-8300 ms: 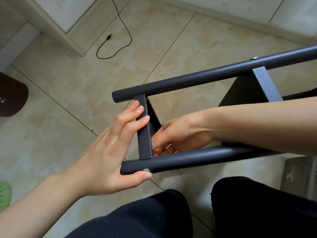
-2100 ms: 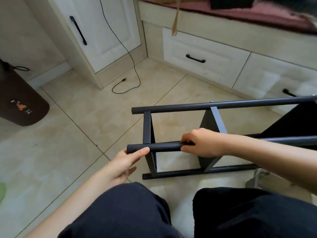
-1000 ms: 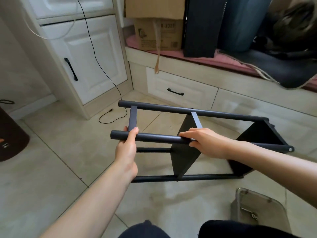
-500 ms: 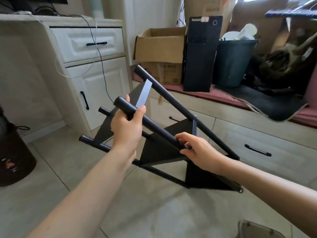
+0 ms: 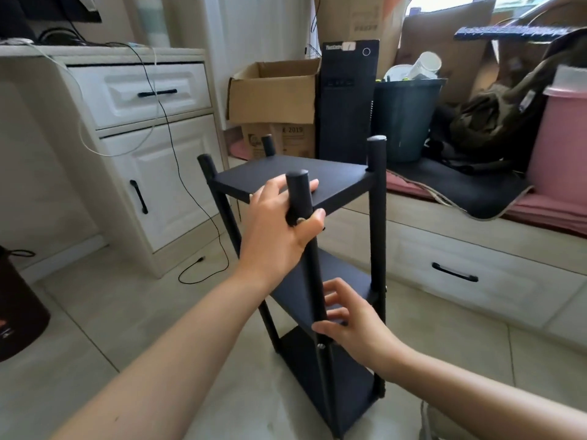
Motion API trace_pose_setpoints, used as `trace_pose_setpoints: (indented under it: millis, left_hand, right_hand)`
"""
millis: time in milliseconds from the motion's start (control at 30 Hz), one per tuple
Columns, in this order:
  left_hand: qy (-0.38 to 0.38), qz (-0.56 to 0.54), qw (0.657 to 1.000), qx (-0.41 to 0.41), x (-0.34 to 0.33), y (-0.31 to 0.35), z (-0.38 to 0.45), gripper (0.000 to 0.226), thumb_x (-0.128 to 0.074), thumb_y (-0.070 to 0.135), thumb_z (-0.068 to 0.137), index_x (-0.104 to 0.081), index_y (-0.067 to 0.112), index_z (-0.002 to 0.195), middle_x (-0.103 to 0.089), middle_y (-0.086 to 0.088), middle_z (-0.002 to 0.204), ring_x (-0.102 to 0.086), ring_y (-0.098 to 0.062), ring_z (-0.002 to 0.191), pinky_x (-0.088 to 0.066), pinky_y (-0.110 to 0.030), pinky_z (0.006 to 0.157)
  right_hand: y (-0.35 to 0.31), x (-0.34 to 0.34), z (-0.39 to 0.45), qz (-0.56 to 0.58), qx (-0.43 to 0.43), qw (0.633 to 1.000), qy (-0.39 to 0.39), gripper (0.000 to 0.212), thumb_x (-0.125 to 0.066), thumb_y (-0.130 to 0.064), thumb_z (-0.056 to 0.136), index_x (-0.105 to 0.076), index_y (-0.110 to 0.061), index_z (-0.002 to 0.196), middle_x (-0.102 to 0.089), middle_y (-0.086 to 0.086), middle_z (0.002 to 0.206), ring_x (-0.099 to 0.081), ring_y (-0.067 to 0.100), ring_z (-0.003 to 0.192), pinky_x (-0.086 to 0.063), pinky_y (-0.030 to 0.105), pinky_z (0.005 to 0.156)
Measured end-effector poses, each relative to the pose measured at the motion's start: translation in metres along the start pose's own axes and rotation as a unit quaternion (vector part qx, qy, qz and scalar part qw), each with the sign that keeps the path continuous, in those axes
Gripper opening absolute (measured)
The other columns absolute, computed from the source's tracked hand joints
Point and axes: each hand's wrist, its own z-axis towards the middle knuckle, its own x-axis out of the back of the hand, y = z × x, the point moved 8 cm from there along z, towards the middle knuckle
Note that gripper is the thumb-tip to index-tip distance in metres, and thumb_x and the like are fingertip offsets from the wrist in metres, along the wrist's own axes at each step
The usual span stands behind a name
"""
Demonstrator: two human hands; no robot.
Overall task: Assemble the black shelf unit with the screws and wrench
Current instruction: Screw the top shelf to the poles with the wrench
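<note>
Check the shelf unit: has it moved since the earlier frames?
Yes. The shelf unit, which lay on its side on the floor tiles, now stands upright, posts pointing up, gripped by left hand and right hand.

Single head-worn, wide-angle view, taken from above and behind the person's forearms and facing forward and slightly down across the floor (image 5: 95, 312). Both arms enter from the lower edge, the left hand (image 5: 279, 223) near frame centre and the right hand (image 5: 352, 322) lower and to the right, both close to the lens. The shelf unit (image 5: 317, 185) stands upright directly ahead, within arm's reach, filling the middle of the frame. Farther off, the cabinet (image 5: 143, 138) occupies the left background and the boxes (image 5: 273, 90) and bench (image 5: 444, 249) the right. Straight edges bow toward the margins. No second view is supplied for overlap.
</note>
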Motion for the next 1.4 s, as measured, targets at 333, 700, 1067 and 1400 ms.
trace_pose_setpoints:
  millis: [333,700,1067,1400]
  left_hand:
    - [-0.071,-0.021,0.997,-0.031,-0.021,0.014,-0.001,0.037,-0.070,0.019,0.090,-0.067,0.020,0.128,-0.055,0.004,0.125,-0.045,-0.018,0.128,-0.034,-0.021,0.105]
    - [-0.144,-0.040,0.987,-0.053,0.005,-0.007,-0.045,0.047,-0.065,0.027,0.078,-0.059,0.045,0.121,-0.054,0.012,0.136,-0.024,0.001,0.147,-0.018,-0.003,0.111]
    - [-0.095,0.082,0.992,0.015,0.046,0.023,-0.071,0.070,-0.084,0.017,0.079,-0.053,0.028,0.140,-0.057,0.021,0.126,-0.052,0.005,0.112,-0.037,-0.010,0.098]
    - [-0.046,0.223,0.967,-0.113,-0.035,0.092,-0.103,0.060,-0.062,0.012,0.090,-0.047,0.013,0.147,-0.045,-0.006,0.152,-0.032,-0.024,0.147,-0.013,-0.036,0.125]
  right_hand:
    - [0.012,0.000,-0.009,0.101,-0.058,0.993,-0.012,0.034,-0.078,-0.012,0.083,-0.057,-0.037,0.094,-0.064,-0.005,0.099,-0.071,0.010,0.091,-0.058,0.026,0.066]
    - [-0.003,0.031,-0.038,-0.080,-0.071,0.994,0.011,0.012,-0.067,-0.028,0.093,-0.072,-0.022,0.103,-0.075,-0.009,0.094,-0.069,0.003,0.092,-0.058,0.025,0.083]
    - [-0.015,0.088,-0.079,-0.082,-0.083,0.992,0.049,0.040,-0.064,-0.034,0.094,-0.052,-0.031,0.132,-0.062,-0.012,0.120,-0.064,0.008,0.105,-0.056,0.037,0.091]
    - [-0.030,0.067,-0.047,-0.004,-0.045,0.997,0.068,0.014,-0.056,-0.020,0.100,-0.059,-0.019,0.113,-0.067,-0.005,0.116,-0.064,0.012,0.108,-0.059,0.033,0.078]
